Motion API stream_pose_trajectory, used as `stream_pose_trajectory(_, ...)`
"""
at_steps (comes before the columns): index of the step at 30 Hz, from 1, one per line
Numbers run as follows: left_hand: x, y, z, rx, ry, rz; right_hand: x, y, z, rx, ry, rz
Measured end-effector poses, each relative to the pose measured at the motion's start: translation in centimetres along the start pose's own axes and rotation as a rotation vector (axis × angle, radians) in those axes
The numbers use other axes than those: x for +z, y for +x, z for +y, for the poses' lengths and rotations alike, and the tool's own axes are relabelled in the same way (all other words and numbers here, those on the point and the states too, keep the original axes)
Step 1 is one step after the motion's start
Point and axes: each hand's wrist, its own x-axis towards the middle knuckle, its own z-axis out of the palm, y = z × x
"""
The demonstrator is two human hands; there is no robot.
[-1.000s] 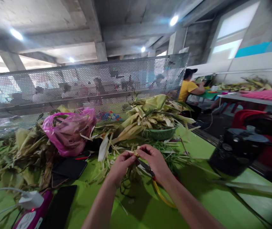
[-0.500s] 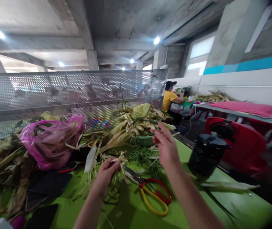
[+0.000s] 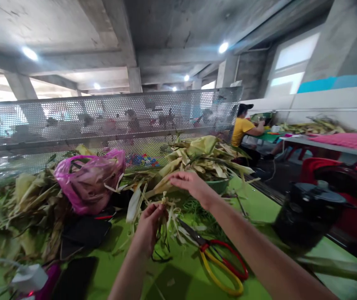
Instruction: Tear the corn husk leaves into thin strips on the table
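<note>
My left hand (image 3: 152, 221) is closed in a pinch on a small knotted bunch of corn husk strips (image 3: 164, 199), whose ends hang below the fingers. Above it and to the right is my right hand (image 3: 191, 186), thumb and fingers together in front of the pale husks; whatever it may hold is too small to make out. Scissors (image 3: 204, 245) with one red and one yellow handle lie on the green table (image 3: 166, 277), under my right forearm. Husk scraps (image 3: 183, 233) and green string-like strands (image 3: 208, 216) are scattered around the blades.
A heap of dried husks (image 3: 203, 148) fills a green basket (image 3: 219, 185). To the left are a pink plastic bag (image 3: 87, 179), more husks (image 3: 28, 208) and a white charger (image 3: 30, 277). A black canister (image 3: 311, 216) stands right. A person in yellow (image 3: 242, 127) sits beyond the perforated screen (image 3: 103, 116).
My right hand has moved left and inward, its spread fingers now brought together. My left hand keeps its pinch on the husk bunch. The view has turned left.
</note>
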Motion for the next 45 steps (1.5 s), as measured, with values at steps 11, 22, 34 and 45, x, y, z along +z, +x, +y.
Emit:
stream_pose_trajectory(11, 0.6, -0.5, -0.1, -0.126, -0.092, -0.005, 2.5, -2.8, 4.3, 0.031, 0.071, -0.005)
stream_pose_trajectory(22, 1.2, -0.4, -0.8, 0.118, 0.352, -0.023, 3.1, -4.1, 4.7, 0.112, 0.186, 0.092)
stream_pose_trajectory(34, 1.6, -0.7, -0.4, 0.029, 0.186, 0.004, 1.3, -3.7, 4.9, 0.094, 0.194, 0.024)
stream_pose_trajectory(45, 1.0, -0.8, -0.5, 0.05, 0.196, 0.057, 1.6, -4.3, 4.5, 0.055, 0.149, 0.0)
